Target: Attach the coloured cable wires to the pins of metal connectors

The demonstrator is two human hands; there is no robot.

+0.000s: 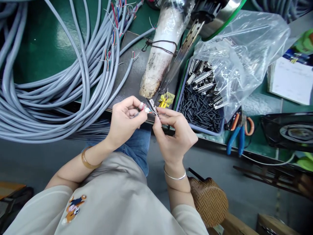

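Observation:
Between my two hands, at the front edge of the bench, is a small metal connector (152,107) with a row of pins. My right hand (174,130) pinches its lower right end between thumb and fingers. My left hand (127,120) is closed with thumb and forefinger together around thin coloured wires (146,109), which meet the connector's left side. Whether the wires are joined to the pins is too small to tell. Just above the connector hangs the stained end of a white wrapped tube (153,75). A yellow piece (166,100) lies right of the connector.
Grey cables (80,81) with stripped ends cover the left of the green bench. At right a blue bin (221,130) holds metal connectors and black sleeves, partly under a clear plastic bag (254,49). Pliers (241,130) hang over the bench edge. A woven stool (210,202) stands below.

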